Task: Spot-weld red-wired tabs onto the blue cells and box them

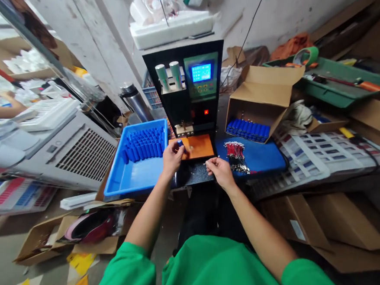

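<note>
My left hand (172,158) is closed on a blue cylindrical battery cell (180,145), held over the orange plate (201,146) at the foot of a black spot-welding machine (192,110). To its right, my right hand (219,170) pinches something small near the front edge of the plate; what it is does not show clearly. Left of my left hand stands a blue tray (135,175) with many blue battery cells (144,143) in rows. Red wire leads with metal ends (234,150) lie bundled on a blue surface (263,158) beside my right hand.
An open cardboard box (262,84) holding more blue cells stands behind the wire leads. A green tray (350,86) with tape and tools is at the back right. A steel thermos (136,102) stands behind the blue tray. Another person's arm (6,108) shows at far left.
</note>
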A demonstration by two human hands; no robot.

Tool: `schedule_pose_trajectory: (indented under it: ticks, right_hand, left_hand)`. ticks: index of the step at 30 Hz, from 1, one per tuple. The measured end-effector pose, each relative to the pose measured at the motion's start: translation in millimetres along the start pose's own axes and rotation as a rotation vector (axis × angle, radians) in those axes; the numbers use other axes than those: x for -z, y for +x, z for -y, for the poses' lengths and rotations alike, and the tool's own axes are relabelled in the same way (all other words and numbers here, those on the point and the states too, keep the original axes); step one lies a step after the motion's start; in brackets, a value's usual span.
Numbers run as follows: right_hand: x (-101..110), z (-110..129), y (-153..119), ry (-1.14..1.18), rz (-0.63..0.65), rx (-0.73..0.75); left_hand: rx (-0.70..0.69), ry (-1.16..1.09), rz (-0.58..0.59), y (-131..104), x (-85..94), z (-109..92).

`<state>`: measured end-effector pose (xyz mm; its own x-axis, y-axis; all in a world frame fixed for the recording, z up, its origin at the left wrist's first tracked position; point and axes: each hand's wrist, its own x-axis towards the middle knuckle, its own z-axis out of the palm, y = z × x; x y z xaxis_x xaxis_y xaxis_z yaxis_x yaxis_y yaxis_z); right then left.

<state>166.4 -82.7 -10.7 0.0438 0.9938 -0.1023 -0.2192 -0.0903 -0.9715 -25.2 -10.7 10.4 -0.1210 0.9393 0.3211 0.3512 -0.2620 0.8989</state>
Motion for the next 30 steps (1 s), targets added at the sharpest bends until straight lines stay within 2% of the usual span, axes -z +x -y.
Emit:
schedule_pose_trajectory:
  ticks: [2, 5, 10, 15, 21, 30]
  right_hand:
    - [0, 7, 10, 0.000, -0.039, 0.034]
    - [-3, 14, 29, -0.006, -0.071, 0.107]
    - [-21, 20, 67, -0.014, -0.104, 0.214]
    - [-44, 22, 94, -0.035, -0.063, 0.186]
    - [-58, 17, 106, -0.028, -0.017, 0.184]
    - [-65, 22, 104, -0.181, -0.069, 0.218]
  left_hand:
    - [0.000, -0.039, 0.024, 2, -16.9, 2]
    - [-0.023, -0.053, 0.029, 4, -27.7, 6]
    - [-0.057, 0.023, 0.049, 2, -29.2, 11]
    - [-0.050, 0.075, 0.029, -1, -30.9, 12]
    - [-0.052, 0.098, -0.001, -4, -32.9, 8]
    - [-0.042, 0.071, -0.032, -4, -33.8, 7]
